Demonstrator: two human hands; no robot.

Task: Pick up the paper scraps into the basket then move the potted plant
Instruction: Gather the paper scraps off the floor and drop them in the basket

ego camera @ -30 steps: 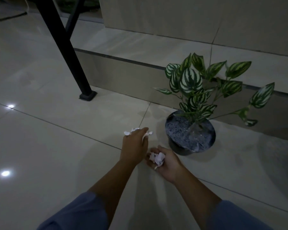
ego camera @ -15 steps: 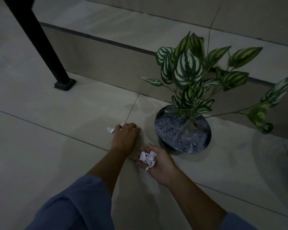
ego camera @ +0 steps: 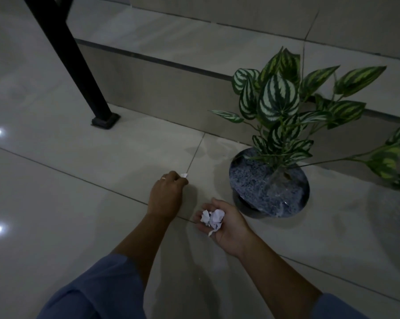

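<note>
My right hand (ego camera: 226, 224) is palm up just above the tiled floor, cupped around a clump of white paper scraps (ego camera: 212, 218). My left hand (ego camera: 165, 196) reaches down to the floor with its fingertips pinched on one small white scrap (ego camera: 184, 175). The potted plant (ego camera: 284, 116), with striped green leaves in a round dark speckled pot (ego camera: 269, 187), stands upright to the right of both hands, a short gap from my right hand. No basket is in view.
A black metal leg (ego camera: 72, 58) with a square foot (ego camera: 105, 119) stands at the back left. A raised tiled step (ego camera: 171, 88) runs behind the plant. Glossy floor tiles (ego camera: 56, 203) spread to the left and front.
My left hand has closed its fingertips on the small scrap lying by the tile joint. My right hand keeps its clump of scraps. The camera has shifted slightly.
</note>
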